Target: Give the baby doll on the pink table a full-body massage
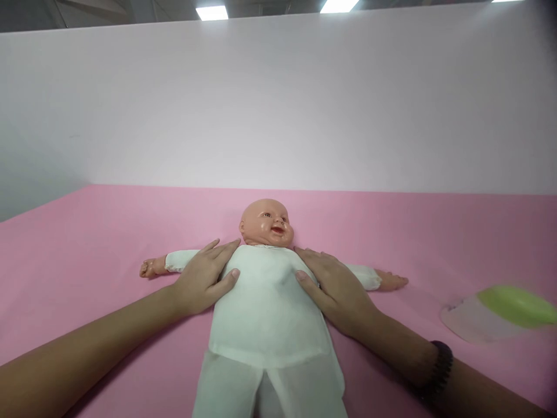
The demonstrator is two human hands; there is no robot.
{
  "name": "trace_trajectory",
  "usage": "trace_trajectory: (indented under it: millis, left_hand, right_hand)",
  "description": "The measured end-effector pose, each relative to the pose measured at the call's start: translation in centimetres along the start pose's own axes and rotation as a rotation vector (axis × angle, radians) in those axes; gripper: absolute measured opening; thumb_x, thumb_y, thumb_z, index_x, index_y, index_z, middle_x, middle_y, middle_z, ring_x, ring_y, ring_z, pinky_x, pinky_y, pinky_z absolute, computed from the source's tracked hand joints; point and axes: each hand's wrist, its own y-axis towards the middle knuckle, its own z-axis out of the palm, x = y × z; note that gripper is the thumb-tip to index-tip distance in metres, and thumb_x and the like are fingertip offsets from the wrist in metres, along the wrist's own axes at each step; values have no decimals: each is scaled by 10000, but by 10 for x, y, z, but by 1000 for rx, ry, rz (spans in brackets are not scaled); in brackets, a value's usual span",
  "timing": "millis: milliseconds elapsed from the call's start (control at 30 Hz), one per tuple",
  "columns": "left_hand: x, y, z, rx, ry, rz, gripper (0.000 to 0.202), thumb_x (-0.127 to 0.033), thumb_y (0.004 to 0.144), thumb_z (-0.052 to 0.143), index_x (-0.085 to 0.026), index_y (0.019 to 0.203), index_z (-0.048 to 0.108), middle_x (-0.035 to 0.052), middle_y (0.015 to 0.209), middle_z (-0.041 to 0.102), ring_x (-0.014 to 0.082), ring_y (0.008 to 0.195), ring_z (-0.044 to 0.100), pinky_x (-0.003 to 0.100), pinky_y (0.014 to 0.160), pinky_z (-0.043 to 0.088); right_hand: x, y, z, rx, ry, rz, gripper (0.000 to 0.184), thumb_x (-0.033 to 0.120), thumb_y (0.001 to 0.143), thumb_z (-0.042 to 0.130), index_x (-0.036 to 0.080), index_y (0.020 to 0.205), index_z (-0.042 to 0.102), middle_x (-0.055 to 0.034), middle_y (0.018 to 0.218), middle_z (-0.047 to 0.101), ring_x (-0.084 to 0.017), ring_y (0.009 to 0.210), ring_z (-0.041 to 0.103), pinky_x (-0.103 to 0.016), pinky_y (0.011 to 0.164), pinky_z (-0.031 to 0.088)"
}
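The baby doll lies on its back, head toward the pink tabletop's far edge. Left hand and right hand, thumbs spread, rest on its shoulders, seemingly steadying it; shifting it would call for even support. Its lower legs are cut off; the green-and-clear object near the right edge is blurred.

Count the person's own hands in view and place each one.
2. The left hand lies against the doll by its shoulder at picture left; the right hand lies by the opposite shoulder. Both show plainly; neither is hidden.
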Motion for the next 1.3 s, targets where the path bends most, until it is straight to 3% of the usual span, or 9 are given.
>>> trace_trajectory:
  millis: [200,300,533,667,800,933,1033,1167,1300]
  left_hand:
    - [37,3,-15,112,60,225,584,-455,1047,337,-176,1560,326,149,1304,677,296,1159,662,478,1032,493]
    - [55,2,-25,150,129,318,608,-448,1019,411,-202,1566,309,139,1266,686,296,1125,672,422,941,519]
    - [83,-6,-38,101,259,347,410,-409,997,479,-213,1348,562,103,1121,739,234,941,713,321,775,520]
    - [96,-12,-38,-24,308,161,437,-563,918,594,-241,1198,689,85,963,767,248,812,711,323,718,513]
    - [96,-17,-38,-121,281,-46,463,-625,835,640,-254,1099,721,92,985,766,277,842,701,341,728,505]
    - [96,-25,-41,-255,271,-274,451,-559,800,658,-265,1141,685,86,1119,742,319,995,695,346,755,500]
    - [101,-29,-43,-310,248,-451,453,-482,787,645,-261,1183,639,74,1183,724,332,1051,680,354,764,493]
    - [106,-28,-45,-378,140,-538,531,-454,755,701,-257,1233,577,73,1223,691,319,1056,660,363,790,494]
    - [104,-23,-43,-586,-108,-632,699,-359,629,791,-245,1251,493,90,1224,653,289,1013,654,350,769,506]
  right_hand:
    - [-36,8,-22,178,-110,-199,577,558,1068,262,220,1459,520,-95,1367,653,-312,1194,650,-512,937,524]
    - [-49,8,-30,225,-154,-275,519,533,1071,288,243,1424,534,-78,1366,651,-293,1170,657,-475,915,522]
    - [-74,5,-41,188,-352,-347,499,549,1035,417,193,1340,587,-120,1269,696,-304,1075,689,-420,826,523]
    - [-87,1,-44,70,-496,-281,477,590,995,479,192,1183,663,-99,1027,756,-285,835,705,-373,657,467]
    - [-92,-8,-46,-29,-539,-118,430,608,950,522,210,1000,678,-73,815,724,-260,676,644,-338,550,355]
    - [-96,-15,-48,-175,-506,76,341,497,894,582,204,1050,662,-102,912,730,-311,779,665,-369,593,426]
    - [-99,-15,-49,-290,-458,163,350,402,831,595,176,1091,656,-160,1041,714,-381,982,662,-486,779,520]
    - [-100,-15,-48,-471,-290,308,561,351,736,628,133,1251,587,-222,1286,617,-422,1199,588,-553,921,526]
    - [-104,-15,-43,-511,38,568,875,378,670,729,135,1444,402,-250,1383,571,-422,1202,620,-558,939,550]
